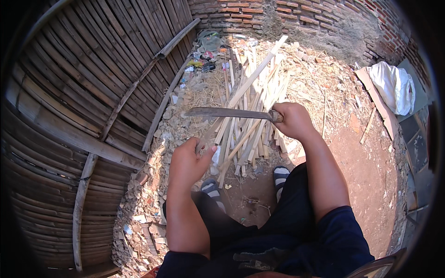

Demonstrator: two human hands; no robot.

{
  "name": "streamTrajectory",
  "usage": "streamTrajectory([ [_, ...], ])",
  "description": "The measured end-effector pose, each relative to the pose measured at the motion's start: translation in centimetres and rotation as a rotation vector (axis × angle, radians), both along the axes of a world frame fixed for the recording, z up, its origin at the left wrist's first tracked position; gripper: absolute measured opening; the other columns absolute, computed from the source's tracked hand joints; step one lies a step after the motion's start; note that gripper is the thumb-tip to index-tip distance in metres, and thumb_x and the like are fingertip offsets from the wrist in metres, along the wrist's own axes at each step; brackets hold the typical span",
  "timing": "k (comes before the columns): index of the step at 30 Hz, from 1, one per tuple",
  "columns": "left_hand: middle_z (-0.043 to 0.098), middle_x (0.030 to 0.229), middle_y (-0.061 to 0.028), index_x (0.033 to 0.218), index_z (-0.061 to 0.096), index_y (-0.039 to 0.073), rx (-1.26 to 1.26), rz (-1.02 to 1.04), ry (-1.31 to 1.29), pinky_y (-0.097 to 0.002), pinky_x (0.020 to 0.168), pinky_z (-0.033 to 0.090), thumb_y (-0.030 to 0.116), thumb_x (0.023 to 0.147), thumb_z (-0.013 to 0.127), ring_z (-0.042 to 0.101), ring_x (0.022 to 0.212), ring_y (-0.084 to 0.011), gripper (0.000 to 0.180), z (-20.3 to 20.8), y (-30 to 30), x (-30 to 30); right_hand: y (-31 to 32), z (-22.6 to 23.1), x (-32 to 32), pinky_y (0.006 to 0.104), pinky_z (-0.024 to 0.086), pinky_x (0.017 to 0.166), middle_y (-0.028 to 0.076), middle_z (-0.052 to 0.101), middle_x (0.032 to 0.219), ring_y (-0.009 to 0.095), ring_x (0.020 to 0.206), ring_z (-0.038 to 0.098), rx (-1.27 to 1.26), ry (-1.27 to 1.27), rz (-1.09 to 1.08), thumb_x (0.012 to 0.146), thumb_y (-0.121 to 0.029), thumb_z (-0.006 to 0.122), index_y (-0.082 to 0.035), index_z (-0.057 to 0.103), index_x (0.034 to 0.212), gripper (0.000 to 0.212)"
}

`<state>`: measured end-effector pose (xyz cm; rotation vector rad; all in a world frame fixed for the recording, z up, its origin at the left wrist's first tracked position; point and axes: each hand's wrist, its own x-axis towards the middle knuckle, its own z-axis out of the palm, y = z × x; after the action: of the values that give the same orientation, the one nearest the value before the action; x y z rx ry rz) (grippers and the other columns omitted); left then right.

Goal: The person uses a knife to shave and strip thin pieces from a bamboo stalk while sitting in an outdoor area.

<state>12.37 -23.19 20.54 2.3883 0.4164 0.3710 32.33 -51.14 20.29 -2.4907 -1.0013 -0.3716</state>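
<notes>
My right hand (293, 122) is closed round the wooden handle of a machete (227, 112). The long, dark blade points left and lies roughly level across the view. Below its tip, my left hand (186, 161) grips the near end of a long wooden strip (256, 75). That strip slants up and away to the right, passing behind the blade, and its near end is a little blurred. Beneath both hands, a loose pile of pale wooden strips (252, 141) lies on the ground, fanned out away from my feet.
A slatted bamboo wall (106, 60) rises on the left, and a brick wall (241, 16) stands at the back. Rubble and dry straw cover the ground round the pile. My sandalled feet (281, 178) are close to its near end. A white sack (393, 88) lies at the right.
</notes>
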Motion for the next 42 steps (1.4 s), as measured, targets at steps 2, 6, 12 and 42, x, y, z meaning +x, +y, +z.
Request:
streamTrajectory([
  [2, 0.06, 0.066, -0.0088, 0.095, 0.07, -0.001, -0.003, 0.002, -0.006, -0.0374, 0.06, 0.047, 0.037, 0.088, 0.088, 0.058, 0.061, -0.0206, 0.042, -0.1, 0.1, -0.1, 0.5, -0.3, 0.2, 0.0506, 0.057, 0.072, 0.016, 0.071, 0.081, 0.039, 0.08, 0.072, -0.046, -0.008, 0.007, 0.086, -0.021, 0.076, -0.01, 0.071, 0.092, 0.014],
  [6, 0.065, 0.07, -0.0173, 0.097, 0.069, -0.003, -0.007, 0.019, -0.021, -0.0421, 0.061, 0.051, 0.038, 0.088, 0.087, 0.066, 0.064, -0.0307, 0.046, 0.2, -0.1, -0.3, -0.2, 0.4, 1.7, 0.0493, 0.057, 0.076, 0.018, 0.075, 0.089, 0.041, 0.085, 0.073, 0.1, 0.254, -0.186, 0.088, -0.023, 0.077, -0.011, 0.077, 0.099, 0.016],
  [12, 0.068, 0.073, -0.0218, 0.1, 0.069, -0.005, 0.03, -0.008, 0.001, -0.0453, 0.062, 0.053, 0.04, 0.089, 0.086, 0.07, 0.066, -0.0366, 0.049, -0.1, 0.2, -0.1, -1.9, -0.6, 2.9, 0.0482, 0.057, 0.077, 0.021, 0.076, 0.091, 0.041, 0.087, 0.074, 0.141, 0.143, -0.369, 0.088, -0.025, 0.08, -0.008, 0.077, 0.099, 0.021],
  [42, 0.07, 0.076, -0.0221, 0.1, 0.069, -0.005, 0.021, 0.002, 0.046, -0.0465, 0.064, 0.054, 0.04, 0.088, 0.086, 0.07, 0.067, -0.038, 0.05, 0.4, 0.1, -0.2, -2.0, -1.4, 3.9, 0.0489, 0.057, 0.077, 0.018, 0.076, 0.093, 0.04, 0.088, 0.073, 0.132, 0.237, -0.297, 0.089, -0.03, 0.082, -0.01, 0.076, 0.106, 0.027],
])
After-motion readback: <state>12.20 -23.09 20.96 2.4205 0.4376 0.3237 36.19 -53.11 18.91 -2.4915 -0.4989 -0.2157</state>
